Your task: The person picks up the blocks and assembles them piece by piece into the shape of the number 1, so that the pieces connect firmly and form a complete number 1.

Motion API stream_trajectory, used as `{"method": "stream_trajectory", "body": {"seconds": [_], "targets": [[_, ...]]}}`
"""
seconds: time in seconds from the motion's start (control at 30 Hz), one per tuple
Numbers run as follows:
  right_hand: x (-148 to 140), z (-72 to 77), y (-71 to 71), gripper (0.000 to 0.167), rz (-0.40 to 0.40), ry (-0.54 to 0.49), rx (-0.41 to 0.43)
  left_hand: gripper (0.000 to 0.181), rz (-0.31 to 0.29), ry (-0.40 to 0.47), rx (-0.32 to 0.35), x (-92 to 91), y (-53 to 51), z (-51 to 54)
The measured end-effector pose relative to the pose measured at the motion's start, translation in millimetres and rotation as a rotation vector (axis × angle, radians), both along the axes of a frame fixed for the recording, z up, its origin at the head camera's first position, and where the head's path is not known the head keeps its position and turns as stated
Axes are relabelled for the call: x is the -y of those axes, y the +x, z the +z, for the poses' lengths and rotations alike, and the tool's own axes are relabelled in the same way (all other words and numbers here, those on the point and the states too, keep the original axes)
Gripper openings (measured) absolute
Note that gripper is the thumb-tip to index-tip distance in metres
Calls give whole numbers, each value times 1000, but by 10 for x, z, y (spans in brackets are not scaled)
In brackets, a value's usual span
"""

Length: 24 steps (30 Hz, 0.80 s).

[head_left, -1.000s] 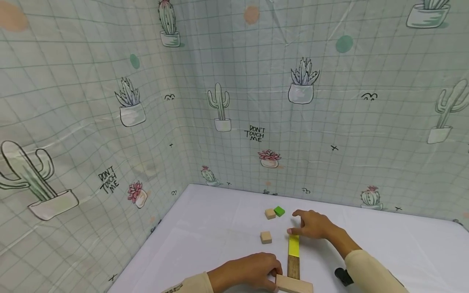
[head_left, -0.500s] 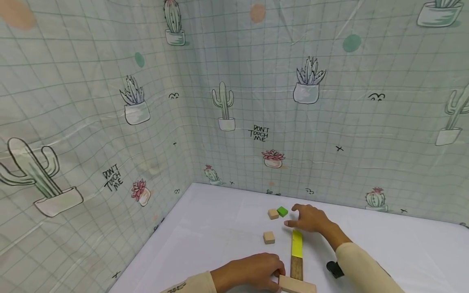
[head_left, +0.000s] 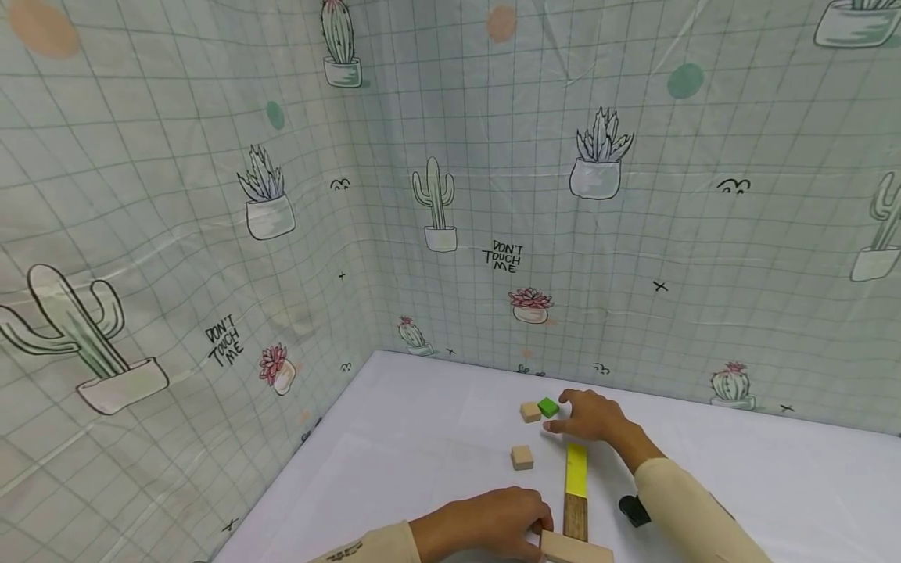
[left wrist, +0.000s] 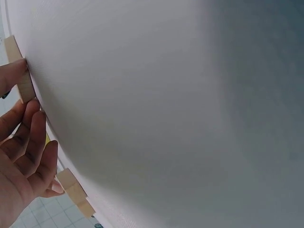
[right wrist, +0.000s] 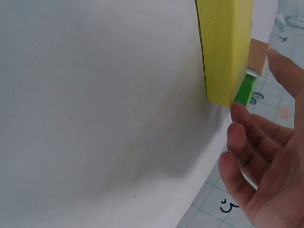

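Note:
At the near edge of the head view, my left hand (head_left: 493, 522) pinches the end of a light wooden block (head_left: 577, 549) between thumb and fingers; the left wrist view shows this grip on the block (left wrist: 20, 71) too. A brown block (head_left: 576, 518) and a yellow block (head_left: 576, 469) lie in line beyond it. My right hand (head_left: 593, 416) hovers past the yellow block's far end, thumb and fingers spread, holding nothing. Just left of its fingertips lies a green block (head_left: 548, 407), with a small wooden block (head_left: 531, 412) beside it.
Another small wooden block (head_left: 522, 457) lies left of the yellow one. A black object (head_left: 634, 511) lies by the right sleeve. Patterned curtains (head_left: 450, 313) stand behind and left of the white table (head_left: 394, 438).
My right hand has left the yellow block's far end and moved away from it, toward the green block. My left hand keeps its grip on the wooden block. The head view has shifted slightly.

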State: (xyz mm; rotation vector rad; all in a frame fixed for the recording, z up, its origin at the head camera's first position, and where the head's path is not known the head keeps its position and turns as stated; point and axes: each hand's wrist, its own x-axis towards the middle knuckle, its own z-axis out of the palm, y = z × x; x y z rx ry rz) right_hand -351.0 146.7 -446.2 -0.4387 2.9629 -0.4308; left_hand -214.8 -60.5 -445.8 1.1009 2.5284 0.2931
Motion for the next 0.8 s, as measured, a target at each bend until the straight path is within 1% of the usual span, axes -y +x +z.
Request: {"method": "stream_trajectory", "body": {"seconds": [0.2,0.33,0.8], "targets": [[30,-2,-31,70,-23,17,19,23,-4,7,-8,10,10,15],[35,-30,-45,68,-33,18,27,23,-12,14,-12,14,19,19],[62,-145,-127,62,-37,-9,-2,23,-24,27,-14,29,7,-5]]}}
